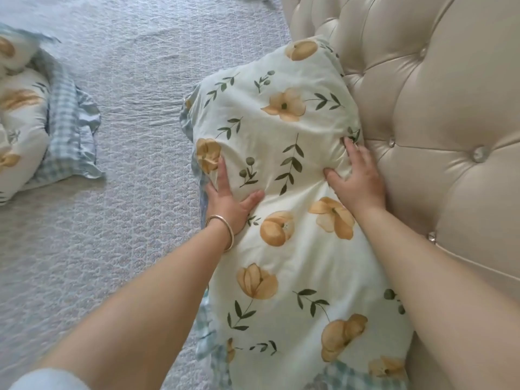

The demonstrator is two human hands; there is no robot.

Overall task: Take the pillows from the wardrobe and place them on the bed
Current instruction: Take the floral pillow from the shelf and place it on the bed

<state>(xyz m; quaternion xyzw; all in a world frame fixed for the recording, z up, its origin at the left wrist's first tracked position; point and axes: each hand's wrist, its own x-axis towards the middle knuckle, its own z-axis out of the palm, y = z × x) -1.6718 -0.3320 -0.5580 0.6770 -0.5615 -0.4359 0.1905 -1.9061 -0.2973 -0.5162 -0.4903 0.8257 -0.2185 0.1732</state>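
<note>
A long cream pillow printed with yellow flowers and green leaves lies on the bed, leaning against the tufted headboard. My left hand, with a gold bangle on the wrist, presses flat on the pillow's left edge, fingers spread. On the pillow's right side, next to the headboard, my right hand pushes into the fabric and dents it. A second pillow with the same print and a blue checked frill lies at the left edge of the view.
The beige buttoned headboard fills the right side. A pale grey quilted cover spreads over the bed between the two pillows. A bit of blue cloth shows at the top edge.
</note>
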